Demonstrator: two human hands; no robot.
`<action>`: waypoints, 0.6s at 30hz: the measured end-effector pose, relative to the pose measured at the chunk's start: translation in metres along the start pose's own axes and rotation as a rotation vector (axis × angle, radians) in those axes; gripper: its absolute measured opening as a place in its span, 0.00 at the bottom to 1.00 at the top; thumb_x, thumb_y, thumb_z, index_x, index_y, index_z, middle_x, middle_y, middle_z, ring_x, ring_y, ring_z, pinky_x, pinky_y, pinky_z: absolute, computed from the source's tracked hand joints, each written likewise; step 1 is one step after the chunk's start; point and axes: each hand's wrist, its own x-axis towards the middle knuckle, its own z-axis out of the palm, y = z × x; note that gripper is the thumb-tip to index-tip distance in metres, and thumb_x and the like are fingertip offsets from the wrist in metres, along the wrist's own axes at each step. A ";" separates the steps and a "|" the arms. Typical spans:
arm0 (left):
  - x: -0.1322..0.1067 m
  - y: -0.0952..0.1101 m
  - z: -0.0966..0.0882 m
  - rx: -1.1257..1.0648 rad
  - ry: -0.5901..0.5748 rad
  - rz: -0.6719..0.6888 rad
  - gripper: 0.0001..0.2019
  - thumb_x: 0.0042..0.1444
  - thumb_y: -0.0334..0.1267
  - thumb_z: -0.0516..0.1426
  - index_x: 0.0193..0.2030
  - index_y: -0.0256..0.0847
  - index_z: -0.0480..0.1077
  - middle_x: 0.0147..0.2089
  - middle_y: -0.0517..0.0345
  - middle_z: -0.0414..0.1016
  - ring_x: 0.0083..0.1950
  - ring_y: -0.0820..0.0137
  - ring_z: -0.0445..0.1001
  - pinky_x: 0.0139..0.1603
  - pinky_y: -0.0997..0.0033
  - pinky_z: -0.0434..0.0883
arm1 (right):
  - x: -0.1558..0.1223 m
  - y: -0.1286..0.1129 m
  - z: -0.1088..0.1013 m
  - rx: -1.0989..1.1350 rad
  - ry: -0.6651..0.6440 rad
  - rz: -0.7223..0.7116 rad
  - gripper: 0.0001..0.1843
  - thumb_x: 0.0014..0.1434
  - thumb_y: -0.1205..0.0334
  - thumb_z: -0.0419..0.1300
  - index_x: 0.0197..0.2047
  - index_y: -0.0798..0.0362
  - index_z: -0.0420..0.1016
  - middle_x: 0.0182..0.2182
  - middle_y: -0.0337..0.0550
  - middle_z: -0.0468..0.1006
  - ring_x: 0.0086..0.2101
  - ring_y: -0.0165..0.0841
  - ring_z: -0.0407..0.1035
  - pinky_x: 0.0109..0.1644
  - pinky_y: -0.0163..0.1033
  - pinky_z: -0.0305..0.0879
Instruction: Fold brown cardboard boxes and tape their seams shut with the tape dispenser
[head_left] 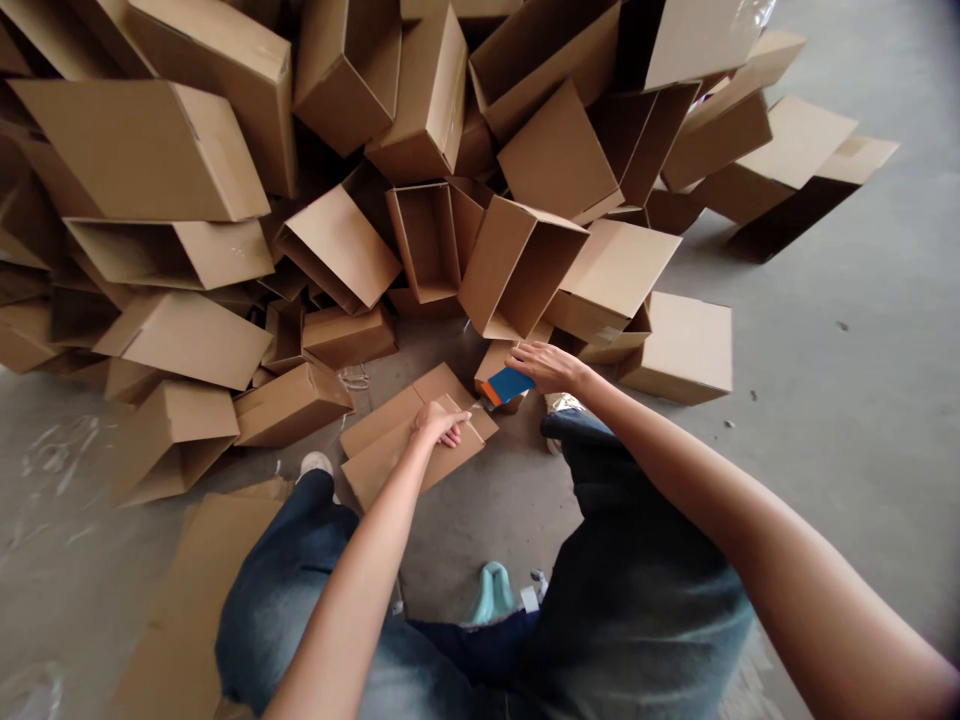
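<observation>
A cardboard box [386, 455] lies on the floor between my feet, its flaps folded closed along a seam. My left hand [441, 422] rests on top of it near the right end of the seam, with curled fingers and the index finger stretched along the cardboard. Whether anything is pinched there is hidden. Just right of the box, my right hand [546, 366] grips a blue tape dispenser [510, 386] with an orange front edge. The dispenser is tilted and held slightly above the box's right end.
Many open cardboard boxes [517, 265] are heaped across the far side, some close to my right hand. Flat cardboard [202, 590] lies by my left leg. Between my legs is a light-green object [493, 592], perhaps a stool's edge. Clear plastic scraps [64, 445] litter the concrete at left.
</observation>
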 end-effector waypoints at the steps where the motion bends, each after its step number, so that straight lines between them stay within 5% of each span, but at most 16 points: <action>1: -0.001 -0.002 0.000 -0.003 -0.004 -0.003 0.26 0.51 0.56 0.57 0.16 0.34 0.66 0.25 0.45 0.78 0.22 0.71 0.76 0.22 0.79 0.68 | 0.003 -0.001 -0.001 0.004 0.001 -0.005 0.18 0.50 0.69 0.56 0.46 0.55 0.64 0.40 0.49 0.70 0.39 0.37 0.64 0.41 0.39 0.54; 9: -0.020 -0.023 -0.007 -0.045 0.053 -0.028 0.26 0.44 0.59 0.60 0.16 0.35 0.68 0.21 0.50 0.76 0.24 0.69 0.77 0.25 0.78 0.70 | 0.021 -0.014 0.005 0.053 0.010 -0.078 0.22 0.50 0.66 0.57 0.50 0.54 0.62 0.41 0.48 0.70 0.40 0.38 0.65 0.41 0.39 0.56; 18: -0.014 -0.039 -0.007 -0.073 0.034 0.004 0.25 0.49 0.55 0.58 0.14 0.35 0.67 0.19 0.51 0.75 0.20 0.72 0.75 0.21 0.78 0.66 | 0.009 -0.019 0.047 -0.017 -0.119 -0.117 0.24 0.51 0.61 0.60 0.52 0.55 0.61 0.43 0.51 0.69 0.41 0.38 0.66 0.38 0.38 0.58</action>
